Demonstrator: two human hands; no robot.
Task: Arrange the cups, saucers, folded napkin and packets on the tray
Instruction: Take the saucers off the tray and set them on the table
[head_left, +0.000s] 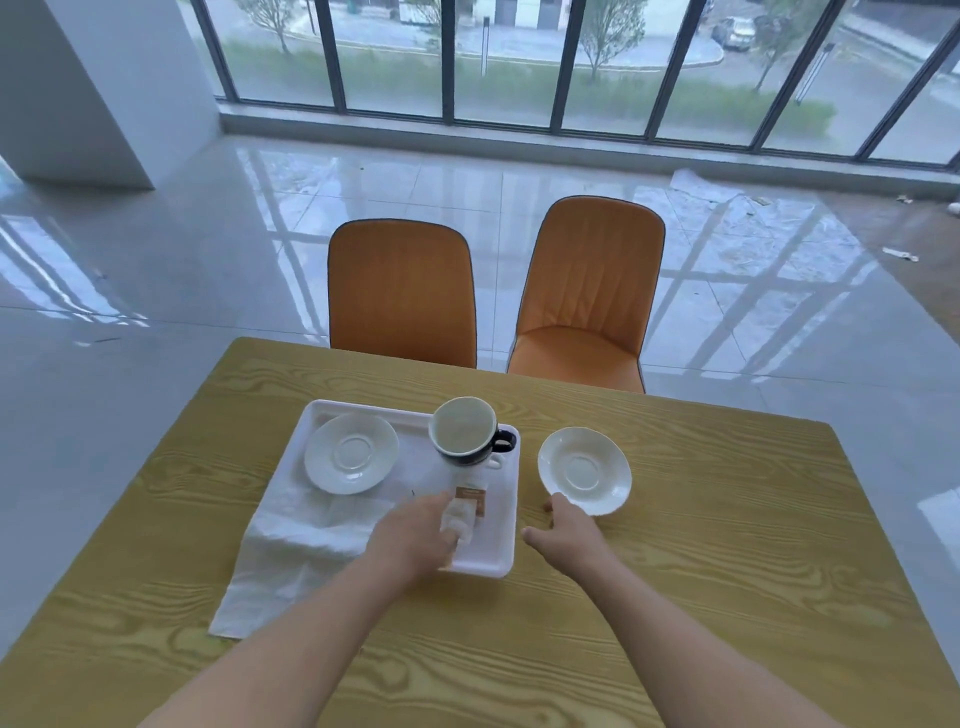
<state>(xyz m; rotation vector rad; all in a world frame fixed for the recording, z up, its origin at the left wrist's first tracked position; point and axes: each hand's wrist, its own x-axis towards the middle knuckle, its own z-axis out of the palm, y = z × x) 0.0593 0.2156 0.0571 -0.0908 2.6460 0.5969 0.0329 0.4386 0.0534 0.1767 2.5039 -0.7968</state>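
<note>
A white tray (501, 499) lies on the wooden table. One white saucer (351, 453) rests on its left part. A dark cup (467, 431) with a pale inside stands stacked on a white cup at the tray's back right. My left hand (415, 535) is over the tray's front, its fingers closed on white and brown packets (467, 506). A second white saucer (585, 470) sits on the table to the right of the tray. My right hand (563, 527) touches its near rim, fingers apart. A white napkin (291, 551) hangs unfolded over the tray's front left.
Two orange chairs (402, 293) stand at the table's far side. The table's far edge (519, 376) runs just behind the tray. Beyond lie a glossy tiled floor and tall windows.
</note>
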